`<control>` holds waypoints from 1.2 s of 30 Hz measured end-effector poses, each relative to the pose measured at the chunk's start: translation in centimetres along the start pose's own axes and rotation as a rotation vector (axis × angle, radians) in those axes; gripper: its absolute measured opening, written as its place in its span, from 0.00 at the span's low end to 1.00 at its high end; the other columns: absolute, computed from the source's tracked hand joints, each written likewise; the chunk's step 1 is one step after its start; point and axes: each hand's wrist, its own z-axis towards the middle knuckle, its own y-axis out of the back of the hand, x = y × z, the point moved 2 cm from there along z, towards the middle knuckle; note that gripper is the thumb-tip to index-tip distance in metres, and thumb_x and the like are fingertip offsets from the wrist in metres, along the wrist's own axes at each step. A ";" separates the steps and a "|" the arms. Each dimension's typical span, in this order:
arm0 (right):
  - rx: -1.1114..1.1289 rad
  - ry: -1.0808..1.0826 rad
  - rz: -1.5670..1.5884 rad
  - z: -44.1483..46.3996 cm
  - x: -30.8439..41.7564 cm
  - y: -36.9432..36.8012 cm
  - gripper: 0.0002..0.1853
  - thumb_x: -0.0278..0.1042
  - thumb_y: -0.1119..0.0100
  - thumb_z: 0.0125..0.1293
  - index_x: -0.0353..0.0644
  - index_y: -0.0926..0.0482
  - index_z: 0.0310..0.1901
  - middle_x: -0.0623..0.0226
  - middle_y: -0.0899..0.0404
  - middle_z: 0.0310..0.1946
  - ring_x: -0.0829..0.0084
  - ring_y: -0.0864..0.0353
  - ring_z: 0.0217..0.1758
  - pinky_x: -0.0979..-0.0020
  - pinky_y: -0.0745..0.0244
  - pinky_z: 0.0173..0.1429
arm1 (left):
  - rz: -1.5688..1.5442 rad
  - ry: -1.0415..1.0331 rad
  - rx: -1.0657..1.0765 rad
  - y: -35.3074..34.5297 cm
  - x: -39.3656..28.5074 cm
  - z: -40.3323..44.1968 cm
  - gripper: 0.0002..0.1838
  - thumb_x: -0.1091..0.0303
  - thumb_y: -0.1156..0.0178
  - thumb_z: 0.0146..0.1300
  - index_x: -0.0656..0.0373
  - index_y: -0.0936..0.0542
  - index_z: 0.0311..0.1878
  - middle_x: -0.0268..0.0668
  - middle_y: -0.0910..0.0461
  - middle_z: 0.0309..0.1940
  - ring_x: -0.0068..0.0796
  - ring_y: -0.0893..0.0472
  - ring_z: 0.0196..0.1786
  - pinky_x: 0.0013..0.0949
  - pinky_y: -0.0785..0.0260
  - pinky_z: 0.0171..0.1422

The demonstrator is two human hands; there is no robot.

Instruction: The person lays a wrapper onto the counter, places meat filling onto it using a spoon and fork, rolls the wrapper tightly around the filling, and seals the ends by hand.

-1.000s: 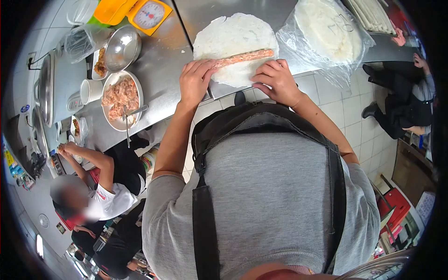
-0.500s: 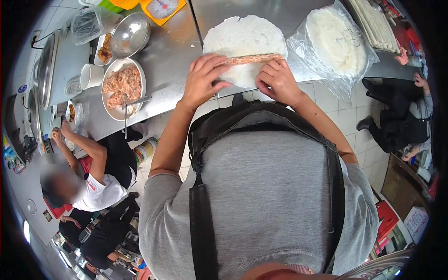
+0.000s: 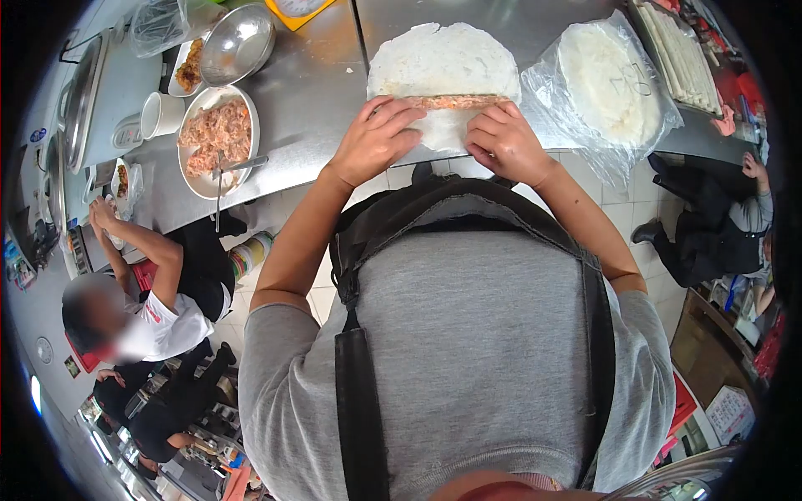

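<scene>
A thin, round white wrapper sheet lies on the steel counter, its near part reaching the counter's front edge. Across it runs a long strip of pinkish minced meat filling. My left hand is at the strip's left end, fingers bent and closed on the near side of the wrapper. At the right end, my right hand has its fingers curled on the wrapper in the same way. The fingertips of both hands are partly hidden. To the left stands an oval white bowl of minced meat with metal utensils in it.
A plastic bag of stacked white wrappers lies right, beside a tray of long white rolls. A steel bowl, a white cup and a dish of browned food stand left. A co-worker is at lower left.
My left hand's fingers and thumb have drawn in from a spread pose onto the wrapper. My right hand has shifted slightly, still curled at the right end. The whole view has moved a little.
</scene>
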 end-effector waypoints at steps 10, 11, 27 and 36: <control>-0.159 -0.154 -0.057 0.6 1.1 -1.1 0.13 0.34 0.27 0.56 0.47 0.18 0.42 0.70 0.21 0.47 0.61 0.25 0.53 0.57 0.34 0.60 | -0.075 0.137 -0.080 -0.6 0.8 0.9 0.15 0.61 0.26 0.53 0.51 0.17 0.42 0.31 0.19 0.56 0.39 0.24 0.65 0.49 0.38 0.75; -0.151 -0.192 -0.085 0.5 0.6 -1.2 0.13 0.34 0.27 0.56 0.47 0.18 0.42 0.70 0.20 0.47 0.61 0.25 0.53 0.58 0.34 0.59 | -0.089 0.174 -0.078 -0.5 0.9 0.7 0.17 0.61 0.24 0.52 0.51 0.17 0.45 0.31 0.18 0.57 0.41 0.24 0.66 0.50 0.38 0.75; -0.322 -0.354 0.138 -1.0 -4.0 -1.4 0.10 0.30 0.26 0.60 0.42 0.16 0.41 0.62 0.14 0.46 0.55 0.18 0.49 0.59 0.29 0.60 | -0.693 0.569 -0.204 -3.3 3.0 0.1 0.11 0.68 0.32 0.69 0.56 0.10 0.52 0.38 0.12 0.55 0.33 0.15 0.56 0.35 0.25 0.63; -0.398 -0.886 0.401 -0.6 -8.3 -3.0 0.13 0.40 0.25 0.64 0.40 0.10 0.44 0.55 0.14 0.42 0.56 0.17 0.50 0.61 0.26 0.60 | -0.636 0.919 -0.412 -5.1 5.1 2.2 0.09 0.66 0.25 0.61 0.55 0.09 0.43 0.37 0.11 0.34 0.30 0.16 0.39 0.34 0.23 0.49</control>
